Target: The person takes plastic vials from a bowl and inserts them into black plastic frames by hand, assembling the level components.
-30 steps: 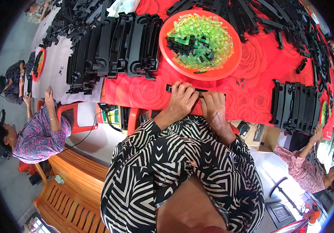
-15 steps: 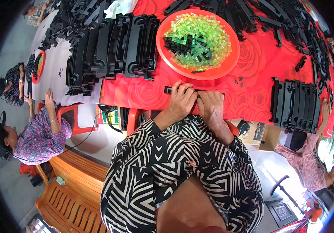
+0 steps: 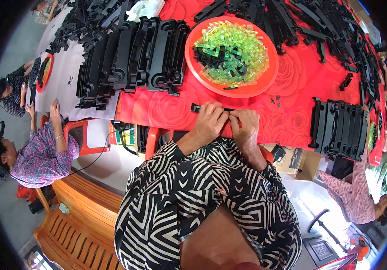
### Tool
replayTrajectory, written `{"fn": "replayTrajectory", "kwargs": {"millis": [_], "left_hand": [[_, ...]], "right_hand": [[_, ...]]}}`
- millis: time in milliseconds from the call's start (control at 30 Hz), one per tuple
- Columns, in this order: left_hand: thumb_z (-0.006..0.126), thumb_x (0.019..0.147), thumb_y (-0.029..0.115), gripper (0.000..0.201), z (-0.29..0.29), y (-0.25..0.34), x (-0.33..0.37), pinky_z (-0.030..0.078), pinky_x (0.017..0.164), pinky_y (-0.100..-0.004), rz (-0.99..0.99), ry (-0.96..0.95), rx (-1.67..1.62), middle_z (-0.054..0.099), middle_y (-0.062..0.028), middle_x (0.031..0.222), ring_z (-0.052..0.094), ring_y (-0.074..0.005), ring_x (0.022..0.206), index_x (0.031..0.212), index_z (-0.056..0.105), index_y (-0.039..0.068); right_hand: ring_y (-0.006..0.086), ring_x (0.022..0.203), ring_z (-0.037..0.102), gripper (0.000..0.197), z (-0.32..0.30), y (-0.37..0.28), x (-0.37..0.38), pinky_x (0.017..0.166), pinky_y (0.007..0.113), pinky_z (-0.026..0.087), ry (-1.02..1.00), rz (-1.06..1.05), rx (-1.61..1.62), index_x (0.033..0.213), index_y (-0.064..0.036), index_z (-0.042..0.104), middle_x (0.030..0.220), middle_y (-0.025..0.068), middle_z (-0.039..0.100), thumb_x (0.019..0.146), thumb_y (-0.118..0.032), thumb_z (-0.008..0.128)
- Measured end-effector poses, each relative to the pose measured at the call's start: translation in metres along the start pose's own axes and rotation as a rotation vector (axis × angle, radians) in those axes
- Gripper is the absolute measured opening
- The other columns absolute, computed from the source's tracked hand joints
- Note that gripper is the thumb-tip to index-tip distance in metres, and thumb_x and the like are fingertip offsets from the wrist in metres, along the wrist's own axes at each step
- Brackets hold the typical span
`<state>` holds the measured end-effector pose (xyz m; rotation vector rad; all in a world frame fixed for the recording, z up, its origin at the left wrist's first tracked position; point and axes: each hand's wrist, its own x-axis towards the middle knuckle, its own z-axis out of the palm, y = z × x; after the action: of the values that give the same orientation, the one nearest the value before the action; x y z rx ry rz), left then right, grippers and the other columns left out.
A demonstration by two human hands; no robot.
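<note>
A long black plastic strip (image 3: 195, 108) lies along the near edge of the red table in front of me. Most of it is hidden under my hands. My left hand (image 3: 209, 122) bends its fingers over the strip, whose left end sticks out past the knuckles. Beside it, my right hand (image 3: 246, 127) is closed, with its thumb and fingertips drawn together near the left fingers. Whatever those fingertips hold cannot be made out. Just beyond the hands stands a round orange-red tray (image 3: 265, 83) heaped with small clear yellow-green pieces (image 3: 236, 38) and small black pieces (image 3: 209, 56).
Stacked black plastic parts (image 3: 135, 54) stand to the left, and a shorter row (image 3: 337, 128) to the right. Loose black parts (image 3: 324, 31) pile up at the back. Tiny black bits (image 3: 276, 101) lie on the red cloth (image 3: 166, 108). Other people sit at both sides.
My right hand's fingers have curled inward from lying along the strip to a closed grip near the left hand. The left hand still covers the strip. The whole view has shifted slightly.
</note>
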<state>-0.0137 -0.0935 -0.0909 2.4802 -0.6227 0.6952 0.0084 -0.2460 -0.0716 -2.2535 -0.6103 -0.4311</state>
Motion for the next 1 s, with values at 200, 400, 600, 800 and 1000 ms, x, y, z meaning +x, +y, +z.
{"fn": "replayTrajectory", "kwargs": {"millis": [200, 400, 600, 800, 1000], "left_hand": [[0.066, 0.072, 0.014, 0.028, 0.005, 0.001, -0.003, 0.041, 0.092, -0.0483, -0.063, 0.116, -0.1, 0.055, -0.0105, 0.093, 0.053, -0.0294, 0.103, 0.095, 0.062, -0.002], [0.067, 0.073, 0.016, 0.026, -0.004, -0.002, 0.002, 0.036, 0.096, -0.0533, -0.055, 0.045, -0.004, 0.055, -0.0092, 0.095, 0.053, -0.0286, 0.105, 0.094, 0.062, 0.001], [0.069, 0.07, 0.015, 0.025, -0.002, -0.008, -0.007, 0.034, 0.101, -0.0512, 0.02, 0.012, 0.085, 0.055, -0.0063, 0.096, 0.053, -0.0258, 0.105, 0.092, 0.066, 0.004], [0.058, 0.076, 0.016, 0.022, -0.002, -0.006, -0.008, 0.033, 0.1, -0.0535, 0.008, 0.01, 0.096, 0.055, -0.0097, 0.095, 0.052, -0.0275, 0.104, 0.092, 0.063, 0.002], [0.058, 0.076, 0.016, 0.022, -0.002, -0.008, -0.009, 0.036, 0.098, -0.0519, 0.026, 0.018, 0.069, 0.054, -0.0099, 0.094, 0.052, -0.0272, 0.103, 0.092, 0.063, 0.002]], "right_hand": [[0.0261, 0.078, 0.059, 0.016, 0.003, -0.005, -0.006, 0.075, 0.036, 0.044, 0.107, 0.179, 0.084, 0.092, -0.0037, 0.064, 0.083, 0.0087, 0.064, 0.077, 0.0, 0.069], [0.0251, 0.075, 0.057, 0.015, 0.007, 0.001, -0.007, 0.072, 0.036, 0.041, 0.103, 0.08, -0.02, 0.091, -0.0056, 0.065, 0.081, 0.0071, 0.064, 0.077, -0.001, 0.069], [0.027, 0.071, 0.055, 0.01, 0.009, 0.001, -0.01, 0.071, 0.039, 0.04, 0.081, -0.03, -0.117, 0.088, -0.006, 0.063, 0.073, 0.0073, 0.058, 0.078, -0.005, 0.066], [0.0269, 0.073, 0.055, 0.013, 0.01, 0.001, -0.011, 0.071, 0.039, 0.04, 0.089, -0.054, -0.144, 0.092, -0.005, 0.063, 0.075, 0.0074, 0.058, 0.079, -0.005, 0.065], [0.026, 0.075, 0.056, 0.018, 0.006, -0.003, -0.011, 0.072, 0.038, 0.04, 0.064, 0.038, -0.019, 0.093, -0.0046, 0.062, 0.079, 0.006, 0.061, 0.076, -0.004, 0.069]]}}
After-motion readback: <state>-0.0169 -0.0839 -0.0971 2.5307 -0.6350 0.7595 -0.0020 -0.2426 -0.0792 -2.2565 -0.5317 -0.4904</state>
